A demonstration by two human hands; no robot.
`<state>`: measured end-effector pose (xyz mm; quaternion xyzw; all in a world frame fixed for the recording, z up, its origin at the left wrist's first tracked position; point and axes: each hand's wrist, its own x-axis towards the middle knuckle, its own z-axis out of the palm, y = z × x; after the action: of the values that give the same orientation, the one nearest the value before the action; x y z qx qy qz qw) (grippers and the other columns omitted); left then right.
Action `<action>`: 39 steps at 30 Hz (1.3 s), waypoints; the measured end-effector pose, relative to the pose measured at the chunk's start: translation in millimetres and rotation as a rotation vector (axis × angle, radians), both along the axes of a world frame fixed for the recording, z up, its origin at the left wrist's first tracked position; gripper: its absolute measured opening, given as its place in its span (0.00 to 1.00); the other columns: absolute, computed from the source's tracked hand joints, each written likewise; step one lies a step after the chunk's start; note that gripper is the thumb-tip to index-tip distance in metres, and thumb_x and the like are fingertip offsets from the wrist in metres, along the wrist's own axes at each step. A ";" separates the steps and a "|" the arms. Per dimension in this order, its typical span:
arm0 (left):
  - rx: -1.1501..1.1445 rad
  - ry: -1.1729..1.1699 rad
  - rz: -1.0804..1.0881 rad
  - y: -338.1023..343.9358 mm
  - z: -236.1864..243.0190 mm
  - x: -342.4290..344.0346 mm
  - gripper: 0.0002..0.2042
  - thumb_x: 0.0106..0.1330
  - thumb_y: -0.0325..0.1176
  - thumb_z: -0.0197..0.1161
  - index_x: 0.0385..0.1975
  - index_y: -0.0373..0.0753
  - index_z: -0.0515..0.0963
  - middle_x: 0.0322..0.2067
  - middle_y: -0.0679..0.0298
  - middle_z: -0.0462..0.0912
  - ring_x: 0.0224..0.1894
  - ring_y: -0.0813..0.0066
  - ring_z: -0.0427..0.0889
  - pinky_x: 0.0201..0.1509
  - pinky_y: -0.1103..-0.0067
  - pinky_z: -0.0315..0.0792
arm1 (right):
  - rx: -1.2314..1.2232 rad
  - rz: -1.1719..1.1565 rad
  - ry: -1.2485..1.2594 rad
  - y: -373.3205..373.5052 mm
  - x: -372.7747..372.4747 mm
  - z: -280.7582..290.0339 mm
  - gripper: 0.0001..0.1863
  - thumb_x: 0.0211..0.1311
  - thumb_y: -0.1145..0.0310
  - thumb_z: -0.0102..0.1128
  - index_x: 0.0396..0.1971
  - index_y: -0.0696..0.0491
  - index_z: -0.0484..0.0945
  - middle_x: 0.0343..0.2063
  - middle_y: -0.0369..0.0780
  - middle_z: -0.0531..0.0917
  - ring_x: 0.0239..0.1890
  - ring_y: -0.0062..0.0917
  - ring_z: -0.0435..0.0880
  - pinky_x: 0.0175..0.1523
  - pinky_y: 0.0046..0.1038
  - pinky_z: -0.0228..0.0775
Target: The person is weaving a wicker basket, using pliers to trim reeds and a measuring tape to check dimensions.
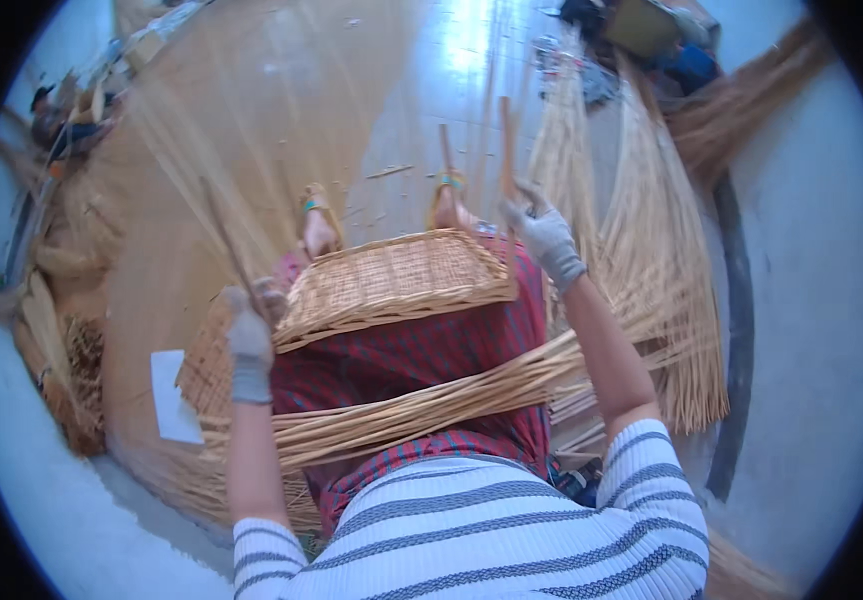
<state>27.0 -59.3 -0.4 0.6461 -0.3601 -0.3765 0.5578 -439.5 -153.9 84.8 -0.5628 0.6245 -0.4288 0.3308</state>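
A shallow woven wicker basket (392, 275) rests on my lap, tilted, with thin strands fanning up and outward from its far side, blurred by motion. My left hand (250, 335), in a pale work glove, closes at the basket's left corner on the foot of a dark upright stick (224, 228). At the right corner my right hand (548, 238), gloved too, has its fingers round a thicker upright stick (508, 145). Another, shorter stick (446, 148) stands up at the far side between the hands. The left fingertips are blurred.
A bundle of wicker strands (422, 412) lies across my lap. Long pale strands (662, 270) spread over the floor at right. White paper (174, 395) and a woven panel (208, 362) lie at left. Far left sits another person (57, 125) among strands.
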 end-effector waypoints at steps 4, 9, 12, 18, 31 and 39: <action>0.029 0.596 0.008 -2.0 -13.4 -2.8 0.39 0.65 0.76 0.37 0.23 0.42 0.75 0.13 0.71 0.68 0.12 0.79 0.65 0.19 0.78 0.68 | 0.063 0.009 0.413 -3.8 23.2 -17.5 0.22 0.65 0.52 0.63 0.38 0.60 0.81 0.27 0.44 0.84 0.28 0.30 0.80 0.38 0.33 0.73; -0.040 0.774 0.006 -0.8 -6.2 -4.8 0.40 0.62 0.79 0.36 0.21 0.42 0.74 0.10 0.70 0.65 0.09 0.77 0.61 0.17 0.78 0.64 | 0.002 -0.018 0.417 0.3 32.5 -38.6 0.16 0.67 0.59 0.63 0.35 0.59 0.80 0.24 0.46 0.80 0.25 0.36 0.79 0.35 0.37 0.70; -0.032 0.748 0.025 -0.2 -5.3 -2.8 0.41 0.60 0.80 0.36 0.21 0.41 0.74 0.10 0.70 0.66 0.10 0.77 0.62 0.20 0.78 0.66 | -0.107 0.007 0.565 -0.2 32.8 -46.5 0.15 0.67 0.59 0.63 0.35 0.58 0.79 0.24 0.47 0.78 0.25 0.38 0.78 0.35 0.38 0.69; -0.021 0.720 -0.107 2.0 -9.9 1.6 0.41 0.64 0.77 0.33 0.27 0.40 0.76 0.14 0.70 0.68 0.13 0.76 0.66 0.26 0.75 0.71 | 0.151 -0.127 0.115 5.9 30.3 -44.3 0.16 0.67 0.58 0.64 0.33 0.58 0.78 0.21 0.37 0.76 0.25 0.24 0.75 0.35 0.31 0.69; -0.296 0.151 0.210 -5.9 7.8 -12.5 0.22 0.75 0.54 0.51 0.46 0.37 0.76 0.33 0.65 0.81 0.32 0.79 0.80 0.32 0.81 0.76 | -0.104 0.090 -0.130 88.7 58.3 -9.8 0.14 0.72 0.62 0.60 0.49 0.54 0.78 0.31 0.33 0.80 0.35 0.14 0.76 0.41 0.21 0.71; -0.141 0.411 0.255 -33.8 9.4 -24.1 0.22 0.77 0.52 0.49 0.25 0.42 0.72 0.18 0.74 0.66 0.16 0.87 0.60 0.16 0.84 0.53 | 0.117 0.500 -0.043 136.9 146.5 -24.1 0.12 0.65 0.67 0.66 0.45 0.55 0.82 0.31 0.38 0.84 0.34 0.19 0.82 0.42 0.24 0.75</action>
<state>3.0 -93.1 9.0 0.5554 -0.1800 -0.4005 0.7062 -292.9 -17.0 60.7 -0.6704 0.4825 -0.3088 0.4716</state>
